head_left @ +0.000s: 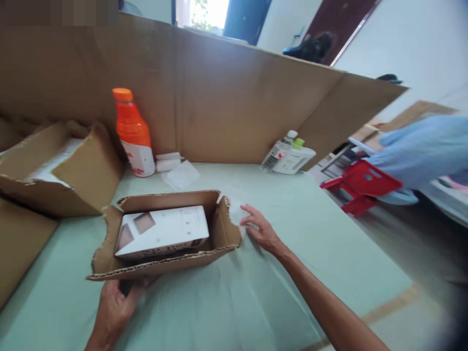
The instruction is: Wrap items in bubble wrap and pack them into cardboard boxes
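Observation:
A cardboard box [161,267] with torn, wavy edges stands open at the top. Inside lies a white printed carton [171,226] with brownish square panels. My left hand [119,302] grips the box low on its near side; its fingertips are partly hidden beneath the cardboard. At the box's right end, my right hand [261,229] is open, fingers apart. Its fingertips are close to a thin whitish sheet [237,207] beside the box; whether they touch it I cannot tell.
Larger open cardboard boxes [87,170] stand at left. Along the cardboard wall [234,97] are an orange-capped bottle [135,131], white packets [168,162], a clear water bottle [277,153] and a white container [294,160]. Right of the pale green table [329,243], a blue-clothed person [427,146] is near a red chair [369,180].

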The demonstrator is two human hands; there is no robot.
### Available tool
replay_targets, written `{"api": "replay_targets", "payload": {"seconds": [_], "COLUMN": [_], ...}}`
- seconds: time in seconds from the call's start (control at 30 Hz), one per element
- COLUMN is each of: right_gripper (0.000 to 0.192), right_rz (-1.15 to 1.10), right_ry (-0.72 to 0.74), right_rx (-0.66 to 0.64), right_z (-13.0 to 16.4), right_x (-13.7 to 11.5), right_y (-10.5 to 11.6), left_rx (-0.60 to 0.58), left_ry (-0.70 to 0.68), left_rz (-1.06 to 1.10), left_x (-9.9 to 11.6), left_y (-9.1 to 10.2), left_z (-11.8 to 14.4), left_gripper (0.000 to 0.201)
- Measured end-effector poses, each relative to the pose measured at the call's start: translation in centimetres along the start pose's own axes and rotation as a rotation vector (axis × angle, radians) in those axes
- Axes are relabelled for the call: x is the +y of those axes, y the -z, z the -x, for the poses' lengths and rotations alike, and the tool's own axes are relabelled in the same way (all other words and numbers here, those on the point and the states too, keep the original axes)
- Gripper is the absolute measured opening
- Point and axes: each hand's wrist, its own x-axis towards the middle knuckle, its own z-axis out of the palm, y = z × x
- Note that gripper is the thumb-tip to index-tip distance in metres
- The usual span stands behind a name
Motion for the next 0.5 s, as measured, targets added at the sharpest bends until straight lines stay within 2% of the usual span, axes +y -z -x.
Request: {"api": "replay_targets", "payload": {"seconds": [0.07,0.13,0.2,0.27,0.37,0.5], "right_gripper": [0.025,0.025,0.023,0.021,0.026,0.045], "right_rz": [0.021,0.025,0.012,-0.041,-0.165,-0.339], "right_ry": [-0.082,-0.189,-0.266,-0.282,-0.221,-0.124], "right_rx": [0.013,0.117,0.218,0.249,0.159,-0.091], "right_z": [3.8,6.2,7.1,6.6,4.5,1.8], "right_x": [1.2,1.6,1.1,-0.4,-3.7,-7.7], "right_y": [1.3,2.7,3.9,4.5,3.3,-1.3], "left_rx": [0.016,0.039,0.063,0.087,0.104,0.128], "left_ry": [0.057,0.092,0.106,0.107,0.090,0.051], "left_rz": [0.029,0.037,0.022,0.005,-0.002,0.021], "left_x": [0.7,1.7,2.8,3.6,4.1,3.9], "left_y": [0.0,-0.1,-0.1,-0.2,-0.4,-0.7], "left_z": [0.2,0.4,0.6,0.7,0.8,0.8], "left_gripper": [0.042,0.044,0.044,0.043,0.041,0.041]}}
